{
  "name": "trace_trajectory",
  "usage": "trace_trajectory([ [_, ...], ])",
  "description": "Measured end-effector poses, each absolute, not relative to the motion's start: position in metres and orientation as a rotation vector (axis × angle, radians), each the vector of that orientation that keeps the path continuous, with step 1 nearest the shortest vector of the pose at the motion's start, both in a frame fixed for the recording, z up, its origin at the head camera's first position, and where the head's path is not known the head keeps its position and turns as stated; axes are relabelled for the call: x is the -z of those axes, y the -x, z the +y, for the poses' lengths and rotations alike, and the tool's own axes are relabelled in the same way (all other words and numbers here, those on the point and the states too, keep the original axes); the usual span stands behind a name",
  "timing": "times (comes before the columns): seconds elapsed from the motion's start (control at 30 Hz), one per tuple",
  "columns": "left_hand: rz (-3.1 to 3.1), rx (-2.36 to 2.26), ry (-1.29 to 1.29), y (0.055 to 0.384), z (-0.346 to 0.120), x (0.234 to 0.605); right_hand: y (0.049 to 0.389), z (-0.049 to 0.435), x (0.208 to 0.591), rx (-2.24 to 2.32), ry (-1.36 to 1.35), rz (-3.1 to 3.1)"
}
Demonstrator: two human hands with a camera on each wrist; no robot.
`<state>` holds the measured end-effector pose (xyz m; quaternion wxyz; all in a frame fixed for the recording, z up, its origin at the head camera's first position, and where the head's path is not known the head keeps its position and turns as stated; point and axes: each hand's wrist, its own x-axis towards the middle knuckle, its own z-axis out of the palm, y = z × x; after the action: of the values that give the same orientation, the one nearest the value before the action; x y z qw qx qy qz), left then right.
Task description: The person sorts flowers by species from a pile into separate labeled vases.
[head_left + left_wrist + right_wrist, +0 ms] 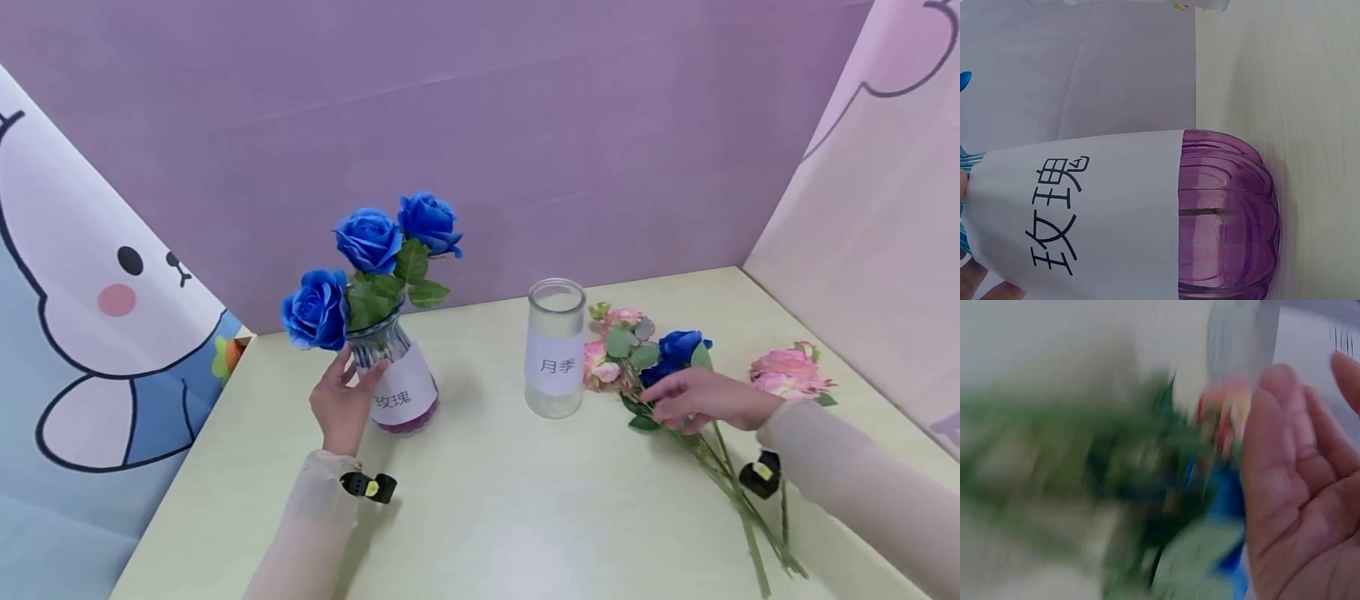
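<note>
My left hand (pixel 343 408) holds the neck of a ribbed glass vase (pixel 429 415) with a purple base and a white paper label, thumb across its front. Three blue roses (pixel 367 240) with green leaves stand in this vase. In the left wrist view, the label (pixel 1110 212) and a dark stem end inside the base show up close. Over at the right, my right hand (pixel 705 398) hovers close over a blue rose (pixel 673 348) and green stems (pixel 738 496). The right wrist view shows its palm (pixel 1316 519), fingers loosely bent, with nothing between them; the leaves there are blurred.
A clear glass jar (pixel 555 404) with a white label stands mid-table at the back. Pink flowers (pixel 598 367) lie beside it, and another pink flower (pixel 791 372) lies farther right. A purple backdrop (pixel 510 150) rises behind the pale table (pixel 480 517).
</note>
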<state>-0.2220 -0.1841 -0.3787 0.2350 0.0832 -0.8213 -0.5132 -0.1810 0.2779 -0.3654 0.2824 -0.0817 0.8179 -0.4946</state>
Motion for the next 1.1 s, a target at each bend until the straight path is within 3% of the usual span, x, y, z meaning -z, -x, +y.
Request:
trace_trajectory([
  [0.33, -2.227, 1.428, -0.232, 0.222, -0.185, 0.375, 0.178, 0.33, 0.375, 1.395, -0.067, 2.164],
  [1.1, -2.256, 1.458, -0.27, 0.222, -0.182, 0.376, 0.189, 0.308, 0.398, 1.303, -0.308, 2.335],
])
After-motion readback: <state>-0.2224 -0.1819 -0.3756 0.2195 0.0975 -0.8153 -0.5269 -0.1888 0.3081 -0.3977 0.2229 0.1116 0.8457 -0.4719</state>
